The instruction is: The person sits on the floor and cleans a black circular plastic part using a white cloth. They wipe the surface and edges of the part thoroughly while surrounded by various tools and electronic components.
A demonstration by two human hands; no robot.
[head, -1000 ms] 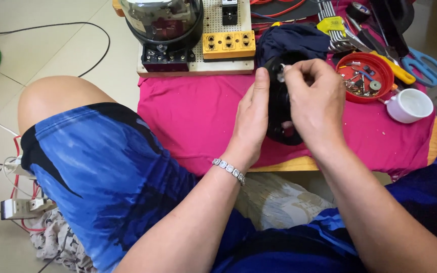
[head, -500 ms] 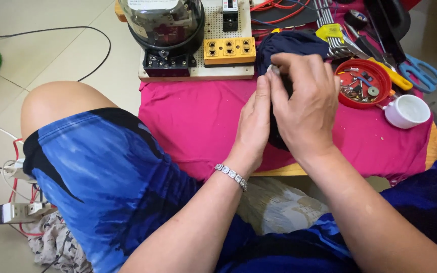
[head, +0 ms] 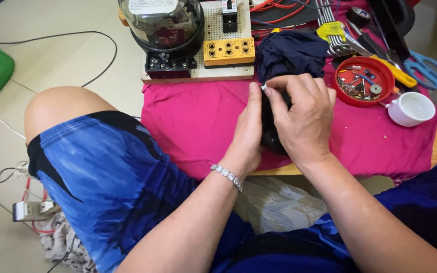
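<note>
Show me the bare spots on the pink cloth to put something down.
Free: pink cloth left of the left hand, below the board; a smaller strip under the red dish and cup. Crowded: the top right, with scissors and tools.

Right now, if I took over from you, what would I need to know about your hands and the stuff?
Left hand: pressed against the dark cloth, steadying it.
Right hand: fingertips pinch a tiny pale piece at the cloth; what it is I cannot tell.
The cloth lies on the pink cover. Red dish of screws and white cup sit to the right, meter board behind.
Done or left: cannot tell.
</note>
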